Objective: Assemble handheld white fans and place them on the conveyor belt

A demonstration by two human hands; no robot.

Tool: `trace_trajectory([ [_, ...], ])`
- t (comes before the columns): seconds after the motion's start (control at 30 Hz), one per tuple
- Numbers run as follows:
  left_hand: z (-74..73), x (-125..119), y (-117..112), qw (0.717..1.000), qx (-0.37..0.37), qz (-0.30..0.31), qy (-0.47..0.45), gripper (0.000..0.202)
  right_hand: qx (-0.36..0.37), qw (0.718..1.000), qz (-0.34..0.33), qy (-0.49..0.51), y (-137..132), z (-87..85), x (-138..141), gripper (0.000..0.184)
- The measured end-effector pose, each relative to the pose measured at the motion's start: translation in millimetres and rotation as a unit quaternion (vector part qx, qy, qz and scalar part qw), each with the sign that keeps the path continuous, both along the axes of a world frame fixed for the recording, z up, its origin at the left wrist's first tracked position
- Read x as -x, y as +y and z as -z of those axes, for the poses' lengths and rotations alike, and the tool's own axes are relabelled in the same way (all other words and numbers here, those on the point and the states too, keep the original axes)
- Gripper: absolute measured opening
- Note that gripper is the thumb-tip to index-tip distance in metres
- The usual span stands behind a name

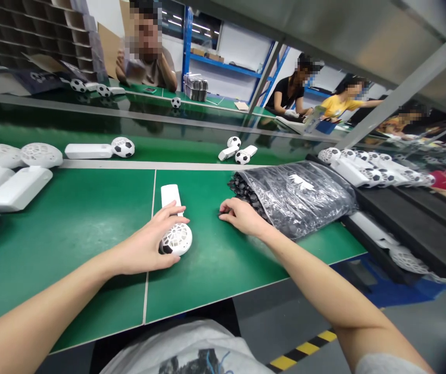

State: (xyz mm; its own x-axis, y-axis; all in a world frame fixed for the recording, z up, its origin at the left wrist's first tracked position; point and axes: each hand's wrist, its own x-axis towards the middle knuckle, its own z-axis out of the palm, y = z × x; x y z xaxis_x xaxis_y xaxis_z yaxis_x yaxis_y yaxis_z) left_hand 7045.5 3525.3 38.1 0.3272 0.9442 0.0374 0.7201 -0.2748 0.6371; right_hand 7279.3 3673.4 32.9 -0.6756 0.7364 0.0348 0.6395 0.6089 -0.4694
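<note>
My left hand (152, 241) curls around the round head of a white handheld fan (176, 240), which lies on the green table. The fan's head has an open grille and black football patches; its handle (170, 196) points away from me, partly hidden by my fingers. My right hand (242, 214) is closed in a pinch, with a small black piece (221, 212) showing at the fingertips. Just behind that hand lies a clear plastic bag (300, 195), its open end facing left and full of small black pieces (244, 188).
More white fans (20, 182) lie at the left. A football-headed fan (123, 147) and another pair (242, 156) rest beyond the pale strip. At right, several fans sit on a black tray (413, 218). Co-workers (148, 62) sit across the line. A metal post (347, 140) slants overhead.
</note>
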Motion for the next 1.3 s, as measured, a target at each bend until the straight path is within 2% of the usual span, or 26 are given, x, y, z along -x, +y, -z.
trace_trajectory([
  [0.2,-4.1,4,0,1.0,0.011,-0.018,-0.013,0.06,0.041,0.994,-0.041,0.092,-29,-12.3,10,0.003],
  [0.3,-6.2,9,2,0.999,0.026,0.005,-0.031,0.062,0.03,0.985,-0.104,0.133,-49,-19.8,17,0.009],
  [0.4,-5.3,10,5,0.998,0.046,0.016,-0.046,0.065,0.022,0.977,-0.163,0.138,-64,-23.9,26,0.012],
  [0.63,3.9,-2,11,0.996,0.02,-0.006,-0.092,0.055,-0.001,0.968,-0.197,0.156,-76,-25.4,42,0.009],
  [0.7,5.6,-4,12,0.994,0.02,-0.008,-0.105,0.054,0.018,0.966,-0.187,0.18,-76,-19.5,44,0.008],
  [0.77,7.1,-5,13,0.993,0.013,-0.009,-0.115,0.051,0.075,0.958,-0.147,0.234,-76,-9.4,45,0.004],
  [0.9,8.6,-7,11,0.992,-0.004,-0.018,-0.125,0.042,0.207,0.921,-0.071,0.321,-77,10.9,48,0.012],
  [1.07,8.1,-7,11,0.993,-0.015,-0.011,-0.118,0.04,0.282,0.912,-0.027,0.295,-81,12.6,50,0.019],
  [1.17,8.9,-7,13,0.994,-0.029,-0.01,-0.109,0.04,0.307,0.907,-0.024,0.288,-83,9.5,51,0.021],
  [1.3,10.9,-9,14,0.994,-0.047,-0.023,-0.1,0.036,0.272,0.92,-0.03,0.28,-84,8.0,54,0.021],
])
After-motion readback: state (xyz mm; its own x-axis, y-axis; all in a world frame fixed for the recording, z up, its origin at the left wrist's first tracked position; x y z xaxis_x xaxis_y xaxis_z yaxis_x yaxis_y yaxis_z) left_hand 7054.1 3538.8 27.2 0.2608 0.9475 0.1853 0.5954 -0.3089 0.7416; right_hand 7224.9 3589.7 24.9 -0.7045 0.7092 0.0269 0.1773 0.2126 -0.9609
